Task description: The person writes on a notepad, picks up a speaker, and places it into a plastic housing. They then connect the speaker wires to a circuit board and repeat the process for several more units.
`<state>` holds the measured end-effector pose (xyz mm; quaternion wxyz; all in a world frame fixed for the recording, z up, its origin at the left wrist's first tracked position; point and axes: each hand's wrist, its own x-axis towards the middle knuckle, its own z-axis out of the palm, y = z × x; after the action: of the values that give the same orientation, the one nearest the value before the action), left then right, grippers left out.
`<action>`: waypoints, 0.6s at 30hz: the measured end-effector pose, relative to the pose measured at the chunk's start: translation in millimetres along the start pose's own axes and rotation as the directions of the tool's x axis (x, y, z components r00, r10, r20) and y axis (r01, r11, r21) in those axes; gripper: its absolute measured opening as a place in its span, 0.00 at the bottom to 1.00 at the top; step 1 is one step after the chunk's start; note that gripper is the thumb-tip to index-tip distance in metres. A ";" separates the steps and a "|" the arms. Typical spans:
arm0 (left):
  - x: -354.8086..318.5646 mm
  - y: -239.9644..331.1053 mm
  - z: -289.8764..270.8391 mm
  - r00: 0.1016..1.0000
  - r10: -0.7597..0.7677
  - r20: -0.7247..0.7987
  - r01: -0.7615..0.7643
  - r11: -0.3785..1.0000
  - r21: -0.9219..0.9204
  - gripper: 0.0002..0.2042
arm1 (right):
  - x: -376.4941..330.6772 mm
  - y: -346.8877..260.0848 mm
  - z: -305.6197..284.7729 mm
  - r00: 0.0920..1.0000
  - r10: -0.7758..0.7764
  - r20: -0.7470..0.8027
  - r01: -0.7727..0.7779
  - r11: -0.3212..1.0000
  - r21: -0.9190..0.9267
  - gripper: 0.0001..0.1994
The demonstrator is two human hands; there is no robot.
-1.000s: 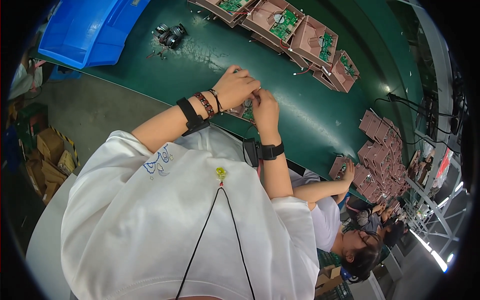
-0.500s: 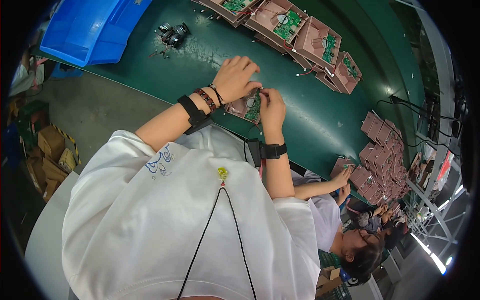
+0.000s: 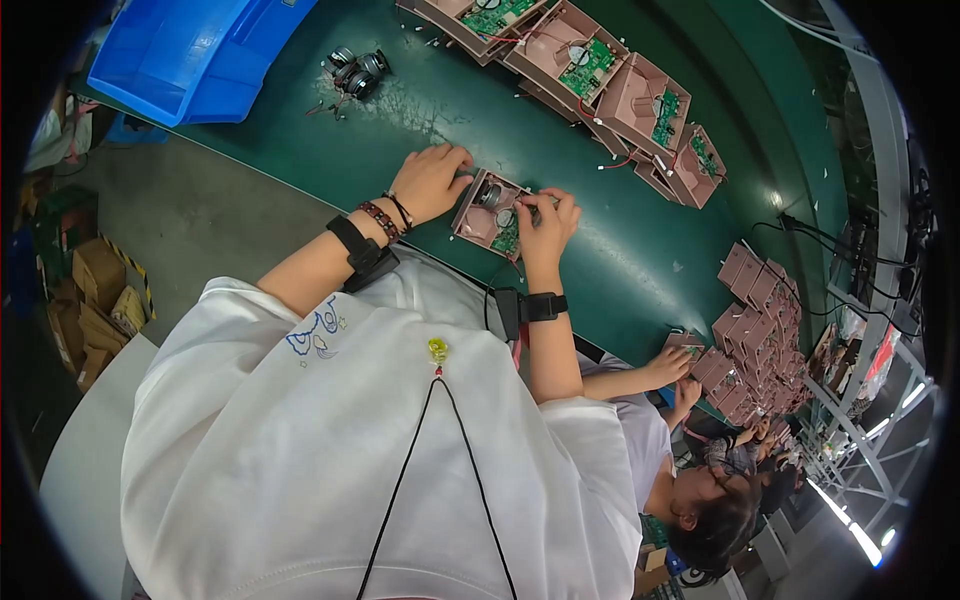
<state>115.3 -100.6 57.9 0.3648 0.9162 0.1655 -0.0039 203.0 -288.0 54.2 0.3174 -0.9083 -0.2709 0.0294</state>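
In front of me on the green table lies a pink plastic housing, an open box. It holds a round black speaker and a green circuit board. My left hand is just left of the housing, empty, with loosely bent fingers apart. At the box's right wall is my right hand, thumb and forefinger pressed together over the edge beside the board. Whatever sits between those fingertips is hidden.
Loose speakers lie near a blue bin at the far left. Stacked pink housings with boards stand across the table. On the right, a co-worker's hand works beside a large pile of housings.
My left hand has drawn away leftward from my right hand and the housing, uncovering the speaker. The right hand remains at the box's right wall. The view has shifted slightly.
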 end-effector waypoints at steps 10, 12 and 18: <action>-8.6 15.4 3.7 0.995 0.054 0.080 -0.050 0.997 -0.051 0.09 | -6.4 13.8 7.6 0.999 0.036 0.008 -0.036 0.996 0.079 0.07; -9.1 15.6 2.9 0.996 0.041 0.083 -0.036 0.998 -0.056 0.09 | -6.9 12.4 7.7 1.000 0.026 -0.003 -0.025 0.997 0.074 0.06; -9.5 12.9 3.9 0.995 0.064 0.076 -0.060 0.997 -0.052 0.09 | -5.6 0.7 7.5 0.998 0.070 0.006 -0.069 0.994 -0.081 0.06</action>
<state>110.6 -114.8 65.0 0.3935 0.9108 0.1228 -0.0242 196.9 -287.2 47.1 0.2778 -0.9291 -0.2417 0.0335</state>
